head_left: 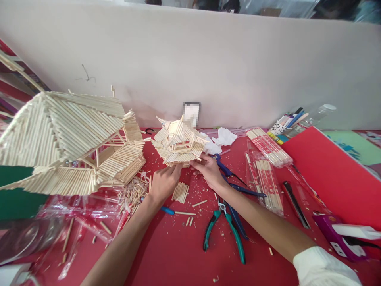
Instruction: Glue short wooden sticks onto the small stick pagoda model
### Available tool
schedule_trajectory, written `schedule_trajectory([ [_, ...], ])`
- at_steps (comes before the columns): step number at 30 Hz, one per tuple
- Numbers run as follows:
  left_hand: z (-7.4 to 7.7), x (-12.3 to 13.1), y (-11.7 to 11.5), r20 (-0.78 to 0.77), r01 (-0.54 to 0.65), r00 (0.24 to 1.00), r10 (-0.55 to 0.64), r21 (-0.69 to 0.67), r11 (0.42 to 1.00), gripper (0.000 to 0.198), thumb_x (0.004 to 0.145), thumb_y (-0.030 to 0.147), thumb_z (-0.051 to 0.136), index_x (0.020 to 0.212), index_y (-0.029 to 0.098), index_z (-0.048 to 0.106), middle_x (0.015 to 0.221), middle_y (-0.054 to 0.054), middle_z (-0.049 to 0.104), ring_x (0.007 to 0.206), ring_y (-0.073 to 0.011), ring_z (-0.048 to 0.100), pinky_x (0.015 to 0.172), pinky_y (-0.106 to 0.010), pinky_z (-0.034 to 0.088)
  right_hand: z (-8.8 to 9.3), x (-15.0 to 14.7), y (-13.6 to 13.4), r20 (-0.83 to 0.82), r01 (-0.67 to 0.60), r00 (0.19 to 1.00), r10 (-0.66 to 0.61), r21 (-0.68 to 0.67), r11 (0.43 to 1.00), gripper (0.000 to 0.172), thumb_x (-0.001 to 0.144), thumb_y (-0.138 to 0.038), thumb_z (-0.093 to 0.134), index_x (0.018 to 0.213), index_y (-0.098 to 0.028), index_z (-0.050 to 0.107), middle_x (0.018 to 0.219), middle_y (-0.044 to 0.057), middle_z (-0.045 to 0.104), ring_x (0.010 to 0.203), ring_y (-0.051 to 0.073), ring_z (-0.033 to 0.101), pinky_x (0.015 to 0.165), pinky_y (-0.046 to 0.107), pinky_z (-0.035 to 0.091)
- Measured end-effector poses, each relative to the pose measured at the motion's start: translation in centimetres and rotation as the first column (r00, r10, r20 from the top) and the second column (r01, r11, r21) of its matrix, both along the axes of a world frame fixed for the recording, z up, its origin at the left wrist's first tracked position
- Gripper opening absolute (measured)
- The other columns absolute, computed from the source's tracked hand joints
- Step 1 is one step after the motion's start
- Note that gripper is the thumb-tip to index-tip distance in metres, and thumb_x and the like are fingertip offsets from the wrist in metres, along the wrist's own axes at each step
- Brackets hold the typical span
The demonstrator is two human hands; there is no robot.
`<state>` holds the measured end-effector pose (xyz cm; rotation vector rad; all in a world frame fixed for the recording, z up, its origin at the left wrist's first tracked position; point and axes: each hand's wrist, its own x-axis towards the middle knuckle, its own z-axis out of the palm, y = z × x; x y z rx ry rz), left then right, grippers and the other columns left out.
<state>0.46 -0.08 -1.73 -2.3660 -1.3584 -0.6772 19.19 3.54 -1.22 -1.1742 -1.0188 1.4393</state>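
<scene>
A small pagoda model (178,147) made of thin wooden sticks stands on the red tabletop in front of me. My left hand (167,182) has its fingers curled at the model's front lower edge. With thumb and fingers closed, my right hand (210,170) grips the lower right corner. The fingertips are partly hidden by the model and the hands. Just below my hands lies a small flat panel of sticks (180,192). Pliers with green and black handles (222,216) lie near my right forearm, and a blue glue gun (222,165) is beside my right hand.
A larger stick building (74,135) fills the left side, by a heap of stick offcuts (135,194). Packs of chopsticks (269,147), a black utility knife (295,204), a pen cup (279,126) and a red board (336,174) are right. A pale partition (190,59) rises behind.
</scene>
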Motion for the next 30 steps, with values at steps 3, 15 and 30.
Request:
schedule_trajectory([
  [3, -0.06, -0.03, 0.01, 0.006, 0.004, 1.0, -0.004, 0.002, 1.0, 0.027, 0.087, 0.004, 0.052, 0.106, 0.018, 0.066, 0.064, -0.001, 0.066, 0.054, -0.0149, 0.06, 0.047, -0.027, 0.029, 0.14, -0.06, -0.04, 0.0, 0.01, 1.0, -0.01, -0.012, 1.0, 0.046, 0.053, -0.045, 0.09, 0.083, -0.02, 0.065, 0.078, 0.0, 0.069, 0.06, 0.015, 0.061, 0.048, 0.026, 0.05],
  [15, -0.24, -0.08, 0.04, 0.012, 0.001, 1.0, -0.001, -0.014, 1.0, 0.029, 0.087, 0.004, 0.052, 0.108, 0.018, 0.066, 0.065, -0.002, 0.067, 0.055, -0.0158, 0.061, 0.047, -0.027, 0.031, -0.06, -0.06, -0.05, 0.029, 0.013, 0.999, -0.014, 0.041, 0.999, 0.043, 0.058, -0.045, 0.088, 0.084, -0.021, 0.065, 0.078, 0.001, 0.069, 0.062, 0.016, 0.061, 0.045, 0.025, 0.049],
  [30, -0.16, -0.15, 0.01, 0.03, 0.007, 1.0, -0.006, -0.025, 1.0, 0.031, 0.086, 0.003, 0.051, 0.108, 0.018, 0.066, 0.064, -0.002, 0.066, 0.054, -0.0154, 0.06, 0.047, -0.027, 0.031, -0.39, 0.11, 0.08, 0.062, -0.062, 0.996, 0.057, 0.082, 0.995, 0.045, 0.062, -0.04, 0.085, 0.098, -0.021, 0.066, 0.092, 0.003, 0.071, 0.071, 0.017, 0.061, 0.047, 0.024, 0.048],
])
